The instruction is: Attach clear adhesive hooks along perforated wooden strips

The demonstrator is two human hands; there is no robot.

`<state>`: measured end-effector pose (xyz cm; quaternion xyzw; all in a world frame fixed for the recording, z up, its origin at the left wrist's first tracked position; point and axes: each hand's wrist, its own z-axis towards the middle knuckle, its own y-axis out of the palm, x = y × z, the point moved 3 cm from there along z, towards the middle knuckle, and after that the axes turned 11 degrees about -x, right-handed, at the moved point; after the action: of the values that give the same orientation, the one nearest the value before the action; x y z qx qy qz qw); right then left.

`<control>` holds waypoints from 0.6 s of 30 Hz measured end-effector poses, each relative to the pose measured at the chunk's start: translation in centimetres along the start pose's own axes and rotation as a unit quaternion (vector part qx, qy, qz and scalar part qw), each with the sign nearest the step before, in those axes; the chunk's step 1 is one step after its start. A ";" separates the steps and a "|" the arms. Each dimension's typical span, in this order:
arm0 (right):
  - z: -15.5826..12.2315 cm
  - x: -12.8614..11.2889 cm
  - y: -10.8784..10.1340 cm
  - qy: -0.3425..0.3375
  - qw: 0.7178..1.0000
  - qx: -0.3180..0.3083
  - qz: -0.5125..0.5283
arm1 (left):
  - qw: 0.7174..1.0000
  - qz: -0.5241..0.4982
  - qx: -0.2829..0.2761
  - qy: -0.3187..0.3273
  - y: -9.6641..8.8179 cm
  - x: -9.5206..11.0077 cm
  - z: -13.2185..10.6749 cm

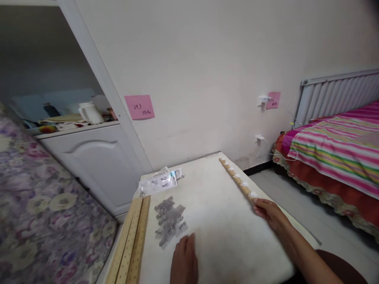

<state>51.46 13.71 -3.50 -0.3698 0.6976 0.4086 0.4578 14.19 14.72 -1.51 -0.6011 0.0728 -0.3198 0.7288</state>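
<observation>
My right hand point(268, 212) rests at the near end of a long wooden strip point(236, 179) with several white clips on it, lying along the right edge of a white padded table top point(219, 221); its fingers curl on the strip's end. My left hand point(184, 258) lies flat on the white surface, fingers together and stretched out, just right of a pile of several small grey metal pieces point(169, 221). It holds nothing.
Two perforated wooden strips point(130, 244) lie along the table's left edge. Clear plastic packets point(160, 181) sit at the far left corner. A floral bed point(44, 205) is on the left, a white cabinet point(94, 165) behind, a striped bed point(334, 154) and radiator point(340, 94) on the right.
</observation>
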 end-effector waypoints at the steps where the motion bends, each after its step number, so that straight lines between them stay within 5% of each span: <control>1: 0.0 -0.1 0.1 0.011 1.000 -0.014 0.020 | 1.000 0.002 0.002 0.002 0.0 0.0 0.0; 11: -0.1 0.4 2.6 0.054 0.990 -0.092 0.089 | 1.000 -0.015 -0.004 -0.010 -0.4 0.5 0.0; 18: -4.4 1.4 5.4 0.018 0.991 -0.097 0.095 | 0.995 -0.096 -0.014 -0.028 0.0 0.2 -0.4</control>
<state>44.76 11.62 -2.50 -0.3515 0.6947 0.5096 0.3662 14.16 14.30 -1.53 -0.6241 -0.0013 -0.3700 0.6882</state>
